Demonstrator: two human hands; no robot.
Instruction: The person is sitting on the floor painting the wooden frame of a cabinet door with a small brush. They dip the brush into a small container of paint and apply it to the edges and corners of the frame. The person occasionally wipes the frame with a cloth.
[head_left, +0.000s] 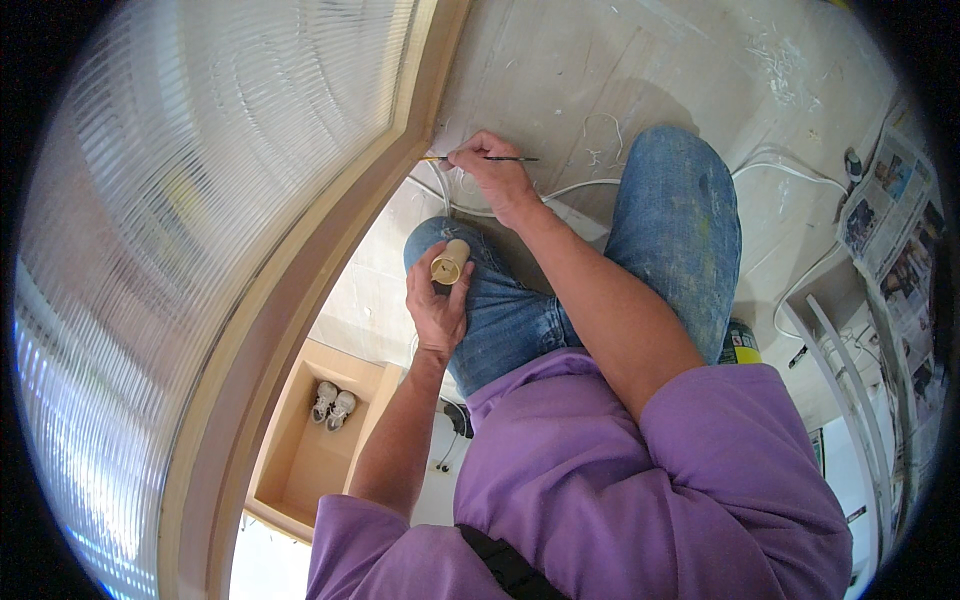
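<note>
Pinching a thin brush with a dark handle (pixel 515 158) in the right hand (pixel 497 180), fingers pressed together on it, near the top middle of the frame. Pointing its tip to the left, close by the light tan wooden border (pixel 310 265) of a big, clear, ribbed panel (pixel 210 220) filling the left side; cannot tell if touching. Holding a small, round, tan cup (pixel 456 252) in the left hand (pixel 437 315), fingers wrapped around its side, open end showing, just left of the middle of the frame. Bending both knees in faded blue jeans (pixel 675 220), over a pale, scuffed floor (pixel 560 70) with a thin white cord (pixel 590 184) on it. Wearing a purple cloth shirt (pixel 600 460), low in the frame. Looking down, too, at an open, light wooden box (pixel 300 470) in the lower left, with two white shoes (pixel 333 405) in it, and at printed newspaper sheets (pixel 890 215) along the right edge.
</note>
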